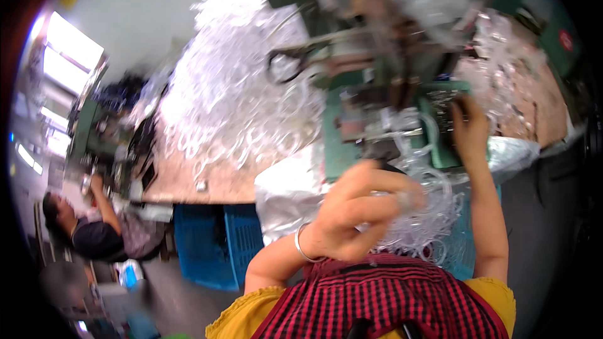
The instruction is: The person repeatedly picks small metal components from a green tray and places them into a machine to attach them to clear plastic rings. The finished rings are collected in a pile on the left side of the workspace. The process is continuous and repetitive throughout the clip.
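Left hand [361, 210] pinches a clear plastic ring [405, 199] over the loose ring bundle [427, 226] in your lap, right hand [468, 127] rests fingers-curled on the green machine [389, 119]; big ring pile [232, 94] on the desk [188, 182] looks unprocessed.

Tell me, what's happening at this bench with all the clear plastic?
A person in a red checked apron works at a green bench machine. The left hand is raised near the chest, fingers curled around a bunch of clear plastic tube loops. The right hand reaches out and rests on the machine's dark front part. A big heap of clear plastic rings covers the brown tabletop. Another person sits at far left.
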The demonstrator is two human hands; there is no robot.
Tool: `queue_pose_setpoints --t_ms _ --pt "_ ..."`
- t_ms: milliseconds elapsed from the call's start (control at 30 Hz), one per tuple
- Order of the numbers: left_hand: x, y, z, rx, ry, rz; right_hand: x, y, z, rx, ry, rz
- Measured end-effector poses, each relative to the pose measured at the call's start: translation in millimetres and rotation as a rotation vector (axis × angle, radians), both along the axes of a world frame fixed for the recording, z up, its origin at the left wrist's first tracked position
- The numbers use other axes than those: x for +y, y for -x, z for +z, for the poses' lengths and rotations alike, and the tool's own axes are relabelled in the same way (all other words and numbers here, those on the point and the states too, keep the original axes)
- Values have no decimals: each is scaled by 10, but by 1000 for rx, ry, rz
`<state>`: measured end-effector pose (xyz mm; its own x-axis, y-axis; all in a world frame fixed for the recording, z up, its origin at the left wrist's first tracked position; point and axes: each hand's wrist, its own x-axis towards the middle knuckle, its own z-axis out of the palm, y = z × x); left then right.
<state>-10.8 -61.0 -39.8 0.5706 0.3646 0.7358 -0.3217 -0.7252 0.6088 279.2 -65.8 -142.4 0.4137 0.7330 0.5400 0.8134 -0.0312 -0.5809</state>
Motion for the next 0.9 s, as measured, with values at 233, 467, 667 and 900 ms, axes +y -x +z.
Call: queue_pose_setpoints --t_ms 233,467,667,900 --pt "-641 -494 411 -475 582 -1037 98 161 -111 523 -177 194" --pt "-580 -97 182 73 470 -1420 -60 101 -115 559 -95 104" --pt "577 956 -247 577 -3 615 -930 11 -104 253 -171 -134" --pt "1195 1461 -1380 419 -239 953 -825 370 444 364 -138 103"
